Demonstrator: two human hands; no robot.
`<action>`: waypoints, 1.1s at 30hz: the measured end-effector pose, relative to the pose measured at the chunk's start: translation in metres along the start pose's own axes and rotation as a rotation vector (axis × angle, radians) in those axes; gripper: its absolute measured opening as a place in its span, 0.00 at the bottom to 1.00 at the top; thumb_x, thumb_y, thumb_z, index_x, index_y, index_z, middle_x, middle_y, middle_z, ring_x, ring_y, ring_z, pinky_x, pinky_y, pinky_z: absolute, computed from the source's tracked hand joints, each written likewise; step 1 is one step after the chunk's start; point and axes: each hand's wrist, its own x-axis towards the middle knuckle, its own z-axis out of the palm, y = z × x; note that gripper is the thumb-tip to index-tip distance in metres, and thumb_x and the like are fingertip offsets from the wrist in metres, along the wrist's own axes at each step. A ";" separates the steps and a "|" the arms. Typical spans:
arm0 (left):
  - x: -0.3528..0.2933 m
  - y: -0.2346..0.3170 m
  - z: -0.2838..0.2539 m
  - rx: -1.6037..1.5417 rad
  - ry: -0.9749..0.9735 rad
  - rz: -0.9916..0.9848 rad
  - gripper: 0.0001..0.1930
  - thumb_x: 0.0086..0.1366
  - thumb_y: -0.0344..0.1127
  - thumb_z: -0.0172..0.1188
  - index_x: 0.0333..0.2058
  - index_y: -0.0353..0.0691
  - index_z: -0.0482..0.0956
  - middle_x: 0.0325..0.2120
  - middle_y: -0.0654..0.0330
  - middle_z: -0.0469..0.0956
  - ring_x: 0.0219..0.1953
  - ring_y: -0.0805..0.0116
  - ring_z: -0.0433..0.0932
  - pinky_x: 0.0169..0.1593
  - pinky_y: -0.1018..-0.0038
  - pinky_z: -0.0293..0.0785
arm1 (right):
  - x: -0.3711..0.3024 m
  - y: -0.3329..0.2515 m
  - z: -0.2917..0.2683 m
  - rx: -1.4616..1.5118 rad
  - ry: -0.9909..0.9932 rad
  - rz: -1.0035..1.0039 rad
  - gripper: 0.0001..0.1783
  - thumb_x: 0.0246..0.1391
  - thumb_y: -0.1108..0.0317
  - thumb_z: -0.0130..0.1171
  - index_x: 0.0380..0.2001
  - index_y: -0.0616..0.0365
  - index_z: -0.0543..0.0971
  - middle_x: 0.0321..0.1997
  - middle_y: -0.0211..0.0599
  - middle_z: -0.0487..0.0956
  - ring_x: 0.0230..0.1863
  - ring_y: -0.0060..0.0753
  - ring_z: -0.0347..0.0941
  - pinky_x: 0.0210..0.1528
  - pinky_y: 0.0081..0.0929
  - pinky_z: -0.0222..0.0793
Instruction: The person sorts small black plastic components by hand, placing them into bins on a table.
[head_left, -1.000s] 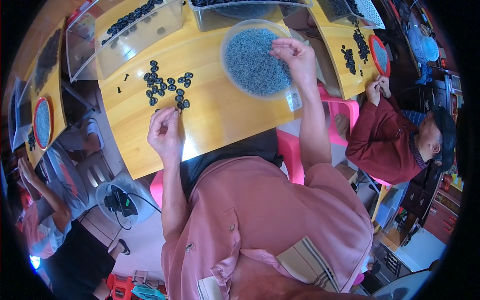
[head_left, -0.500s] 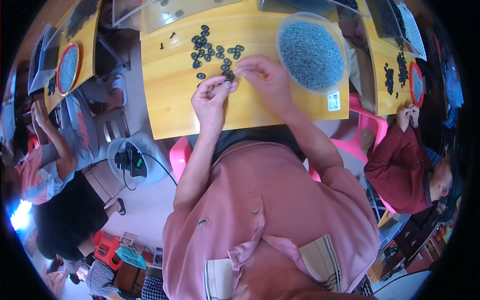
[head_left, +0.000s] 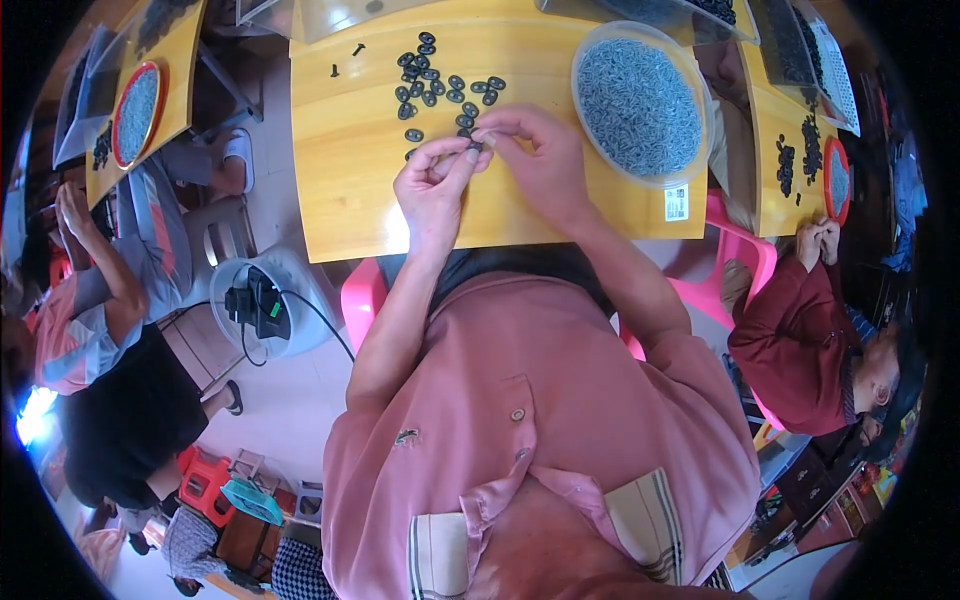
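My left hand is closed in a pinch on a small black oval piece, mostly covered by fingertips. Thumb and fingers of my right hand press together at the same piece; whatever they hold is too small to make out. Just beyond the fingertips lie more black oval pieces, each with small holes, loosely spread on the yellow table. A round clear tub full of small silvery screws stands to the right of my right hand.
Two small black screw-like parts lie at the table's far left. A clear bin borders the far edge. People sit at tables on both sides, with red-rimmed trays of screws. A grey bucket holding black devices stands left of my table.
My hands have come closer together, and the right fingertips now meet the left ones at the black piece. The whole view has shifted slightly.
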 end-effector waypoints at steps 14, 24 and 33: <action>-0.001 0.001 0.004 0.033 -0.002 0.039 0.07 0.62 0.19 0.59 0.39 0.30 0.76 0.35 0.52 0.82 0.37 0.69 0.83 0.46 0.77 0.79 | 0.001 0.003 -0.005 -0.135 -0.038 -0.114 0.07 0.47 0.76 0.61 0.32 0.63 0.81 0.41 0.42 0.81 0.42 0.39 0.80 0.45 0.30 0.75; 0.000 -0.003 0.001 0.060 0.006 0.046 0.07 0.62 0.19 0.60 0.39 0.30 0.77 0.33 0.53 0.83 0.36 0.70 0.83 0.44 0.78 0.78 | 0.001 -0.008 -0.014 -0.065 -0.175 0.182 0.07 0.52 0.72 0.61 0.34 0.64 0.82 0.32 0.37 0.82 0.32 0.24 0.78 0.36 0.22 0.73; -0.001 -0.002 0.003 0.040 -0.016 0.058 0.07 0.62 0.18 0.58 0.40 0.30 0.76 0.34 0.50 0.83 0.37 0.69 0.83 0.46 0.76 0.79 | 0.010 -0.017 -0.022 -0.262 -0.269 0.124 0.08 0.52 0.70 0.60 0.34 0.63 0.81 0.32 0.40 0.81 0.32 0.32 0.77 0.36 0.27 0.71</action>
